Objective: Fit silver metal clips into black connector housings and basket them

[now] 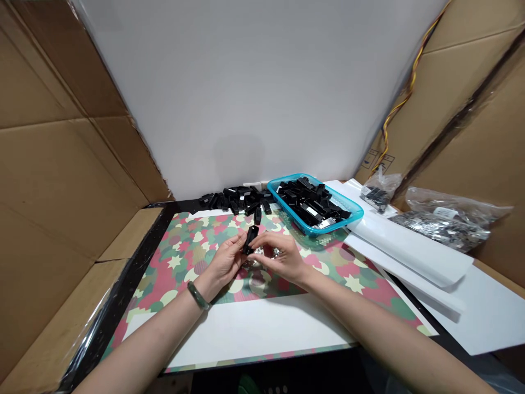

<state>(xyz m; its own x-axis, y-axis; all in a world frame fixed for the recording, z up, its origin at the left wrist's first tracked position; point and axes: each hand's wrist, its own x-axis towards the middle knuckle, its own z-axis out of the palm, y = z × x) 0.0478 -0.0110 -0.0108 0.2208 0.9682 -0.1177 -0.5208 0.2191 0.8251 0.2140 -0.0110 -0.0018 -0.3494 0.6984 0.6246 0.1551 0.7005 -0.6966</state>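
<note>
Between the fingers of my left hand [227, 259] is a small black plastic piece [251, 238], held tilted above the patterned sheet. The thumb and forefinger of my right hand [284, 256] close on the lower end of that piece; whether a smaller part sits between them is too small to tell. Small shiny metal bits [258, 264] lie on the sheet under my hands, partly hidden by them. A heap of similar black pieces [235, 198] lies just beyond, against the white wall.
A blue plastic basket [313, 232] full of black pieces stands right of the heap. Farther right are rolled white sheets [414, 249], a small bag of black parts [378, 195] and a clear bag of metal parts [445, 227]. Cardboard [61, 180] walls both sides.
</note>
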